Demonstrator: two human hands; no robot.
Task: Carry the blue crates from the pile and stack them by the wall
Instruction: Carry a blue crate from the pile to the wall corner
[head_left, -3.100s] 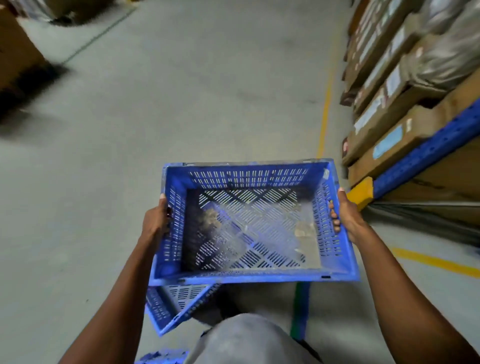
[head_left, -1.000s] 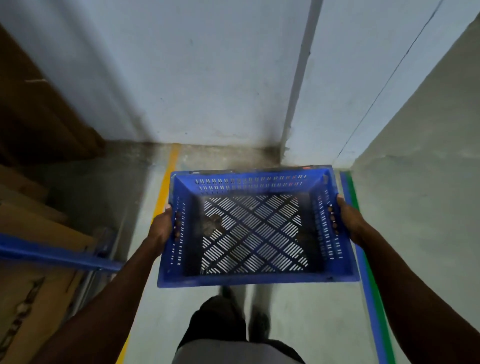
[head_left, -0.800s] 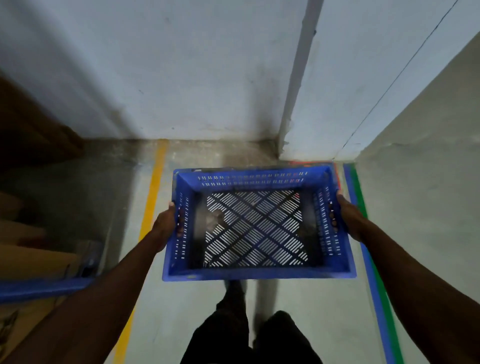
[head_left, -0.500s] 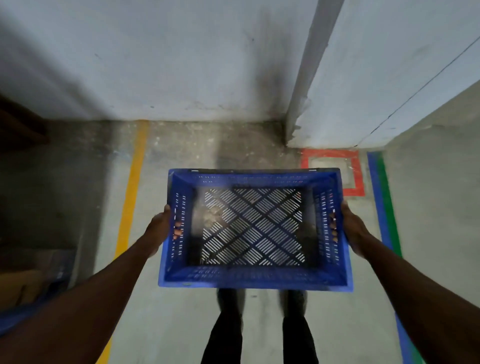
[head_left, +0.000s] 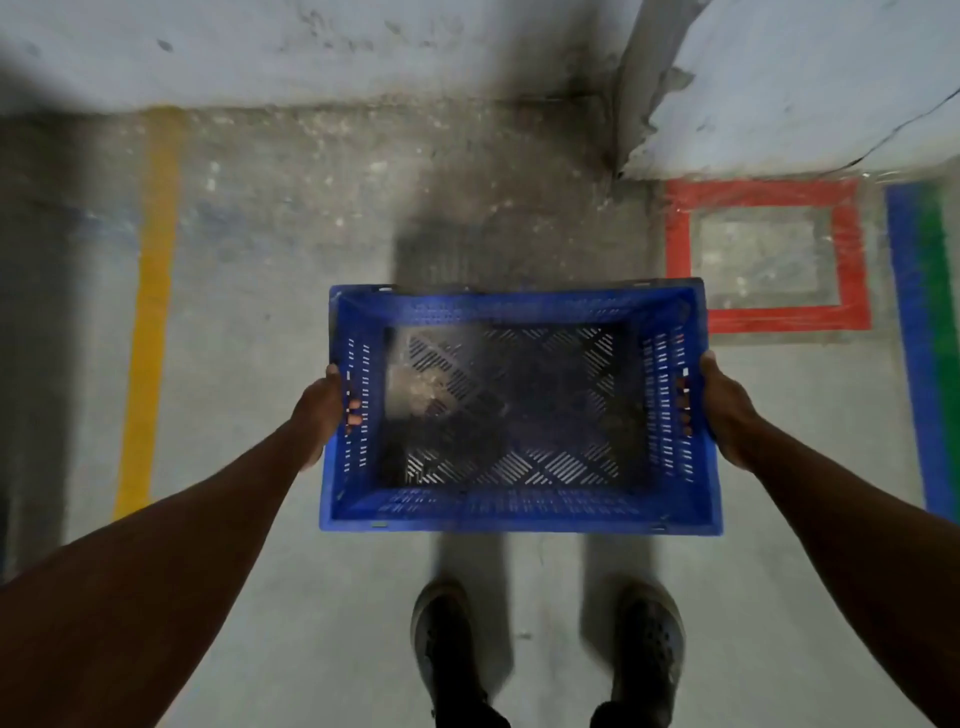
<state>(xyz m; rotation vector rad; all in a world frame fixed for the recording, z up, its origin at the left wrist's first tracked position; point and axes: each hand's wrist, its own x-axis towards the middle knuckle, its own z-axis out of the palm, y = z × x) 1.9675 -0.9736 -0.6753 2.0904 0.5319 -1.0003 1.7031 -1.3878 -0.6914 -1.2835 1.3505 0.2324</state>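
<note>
Concrete floor (head_left: 260, 322): blue crate (head_left: 519, 509) held near wall (head_left: 311, 47).

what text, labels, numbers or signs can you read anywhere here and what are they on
None: no readable word, number, label or brand shows in this view.
Blue crate: only slots and perforations, no lettering visible; both hands grip its sides.
Floor markings: plain colour only, no text: yellow line, red square outline, blue stripe, green stripe.
Wall: scuffs and stains, no sign.
Shoes: too dark and blurred to show any brand.
</note>
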